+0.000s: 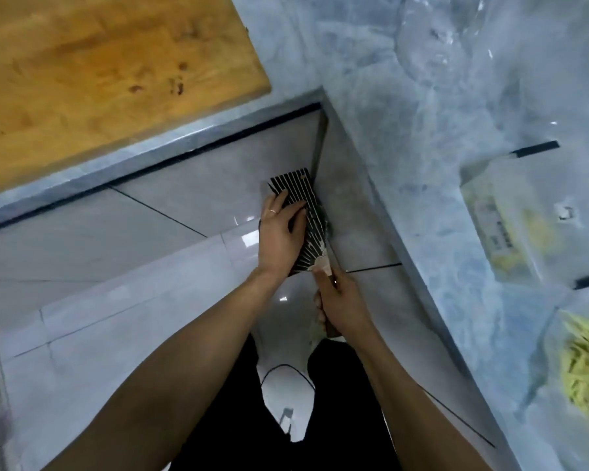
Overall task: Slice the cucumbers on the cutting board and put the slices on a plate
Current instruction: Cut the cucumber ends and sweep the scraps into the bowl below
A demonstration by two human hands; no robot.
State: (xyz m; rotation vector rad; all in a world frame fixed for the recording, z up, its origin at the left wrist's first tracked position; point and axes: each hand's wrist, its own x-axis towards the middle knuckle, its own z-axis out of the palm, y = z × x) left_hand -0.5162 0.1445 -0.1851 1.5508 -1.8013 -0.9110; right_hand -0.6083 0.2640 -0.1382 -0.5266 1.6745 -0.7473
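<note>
A wide knife with a black blade marked by pale stripes is held low over the tiled floor, in the corner where two counters meet. My right hand is closed around its handle. My left hand, with a ring on one finger, lies across the flat of the blade, its fingers over the blade's left edge. The wooden cutting board lies bare on the counter at the upper left. No cucumber or plate is in view.
The grey marble counter runs along the top and down the right. On its right part lie clear plastic bags, one holding pale green shreds. My dark trousers and a thin cable show below.
</note>
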